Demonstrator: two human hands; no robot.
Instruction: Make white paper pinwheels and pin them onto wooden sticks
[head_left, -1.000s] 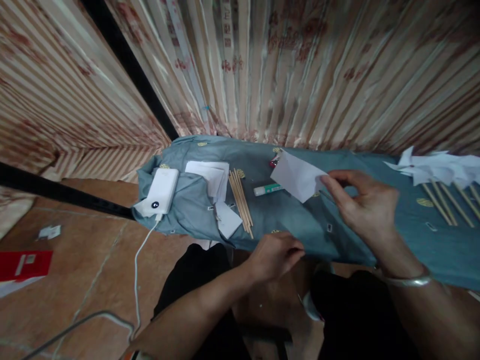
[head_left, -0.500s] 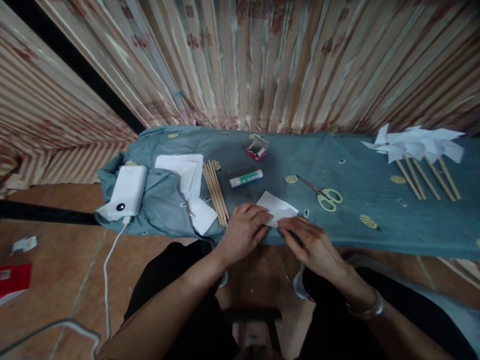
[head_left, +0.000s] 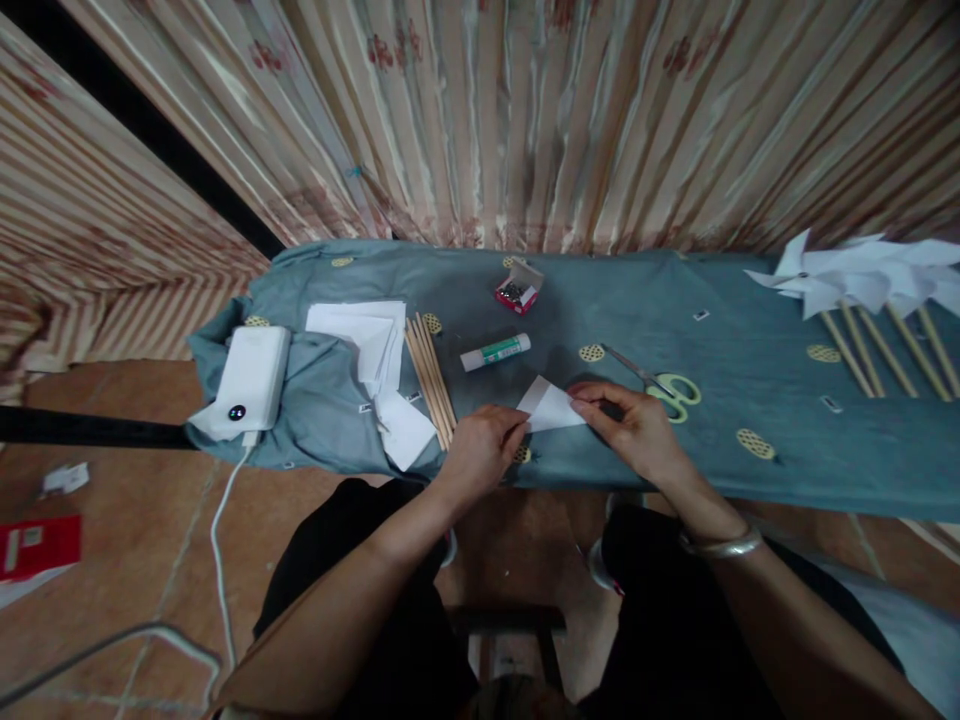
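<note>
A small sheet of white paper [head_left: 553,408], folded over into a roughly triangular shape, is held just above the cloth near the table's front edge. My left hand [head_left: 484,440] pinches its left corner between thumb and fingers. At the opposite corner, my right hand [head_left: 626,420] grips the paper in a pinch too. Beyond the paper lies a glue stick [head_left: 495,352] with a green label. Green-handled scissors [head_left: 671,392] rest just past my right hand, partly behind it. Several thin wooden sticks [head_left: 430,380] lie beside my left hand.
White paper sheets [head_left: 352,320] and a white power bank [head_left: 255,380] with a cable lie at the left. An open red box [head_left: 519,288] of small metal pieces stands at the back. Several paper pinwheels [head_left: 870,275] on sticks lie at the far right of the cloth-covered table [head_left: 720,345].
The paper has turned and now shows a folded, triangular outline. My right hand has shifted right and slightly away from me, to the paper's right corner. The view has moved slightly.
</note>
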